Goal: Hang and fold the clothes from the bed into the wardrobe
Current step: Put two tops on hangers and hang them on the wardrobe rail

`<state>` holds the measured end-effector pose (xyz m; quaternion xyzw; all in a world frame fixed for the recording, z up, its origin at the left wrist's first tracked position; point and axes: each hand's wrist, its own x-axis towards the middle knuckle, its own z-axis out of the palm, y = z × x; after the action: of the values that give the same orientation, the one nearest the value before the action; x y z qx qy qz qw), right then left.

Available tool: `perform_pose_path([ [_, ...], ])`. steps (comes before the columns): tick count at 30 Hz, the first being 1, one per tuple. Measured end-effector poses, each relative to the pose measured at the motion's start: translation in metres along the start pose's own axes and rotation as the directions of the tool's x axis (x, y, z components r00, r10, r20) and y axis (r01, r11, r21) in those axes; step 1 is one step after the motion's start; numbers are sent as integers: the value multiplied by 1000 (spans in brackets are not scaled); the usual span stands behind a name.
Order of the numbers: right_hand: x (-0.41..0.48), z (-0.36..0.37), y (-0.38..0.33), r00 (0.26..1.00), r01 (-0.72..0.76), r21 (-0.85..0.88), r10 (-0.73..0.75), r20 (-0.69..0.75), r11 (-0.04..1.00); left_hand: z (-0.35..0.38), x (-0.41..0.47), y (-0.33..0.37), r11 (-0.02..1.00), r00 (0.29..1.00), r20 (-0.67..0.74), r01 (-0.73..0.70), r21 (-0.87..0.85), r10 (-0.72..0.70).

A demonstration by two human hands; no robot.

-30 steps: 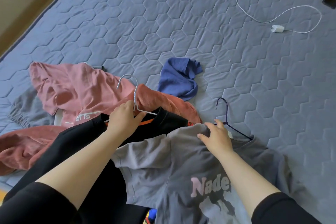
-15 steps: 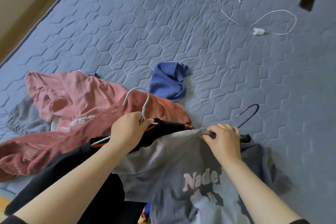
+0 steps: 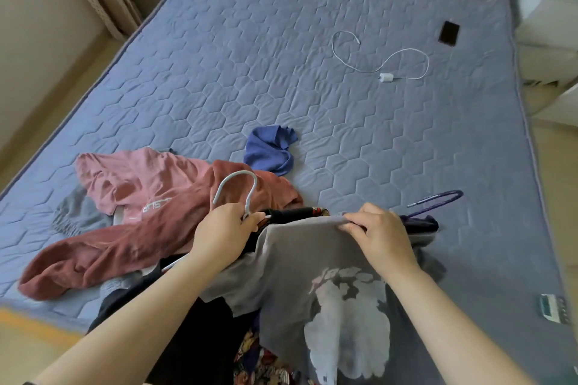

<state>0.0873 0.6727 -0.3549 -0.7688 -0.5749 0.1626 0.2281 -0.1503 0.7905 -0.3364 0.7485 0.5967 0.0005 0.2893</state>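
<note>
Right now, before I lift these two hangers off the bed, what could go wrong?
1. The right hand pinches the grey T-shirt at its top edge, away from the hook of the purple hanger, so the load may tilt and the shirt slip off.
2. The white hanger in the left hand carries a black garment lying against the red garment; lifting might drag that along.

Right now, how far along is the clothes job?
Done: a black shirt and a grey shirt look fitted on hangers. In hand: left hand grips the white hanger, right hand pinches the grey shirt's neck by the purple hanger. Left: pink clothes and a blue garment lie on the bed.
</note>
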Motion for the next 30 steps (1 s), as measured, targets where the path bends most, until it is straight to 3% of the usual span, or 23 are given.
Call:
perform_pose_path([
  [9, -88, -110, -61, 998, 63, -49, -64, -11, 997, -70, -118, 50, 989, 995, -11, -101, -112, 100],
  [14, -135, -148, -116, 993, 100, -95, -106, -55, 990, -93, -181, 68, 929, 969, 111, -173, -328, 219],
  [17, -166, -161, -146, 989, 101, -109, -111, -96, 989, -106, -212, 62, 887, 943, 107, -252, -387, 315],
  [24, -221, -185, -187, 981, 85, -117, -104, -162, 989, -130, -267, 57, 862, 924, 5, -355, -362, 383],
  [30, -249, -196, -182, 986, 49, -104, -64, -151, 993, -121, -291, 63, 873, 942, 11, -308, -379, 336],
])
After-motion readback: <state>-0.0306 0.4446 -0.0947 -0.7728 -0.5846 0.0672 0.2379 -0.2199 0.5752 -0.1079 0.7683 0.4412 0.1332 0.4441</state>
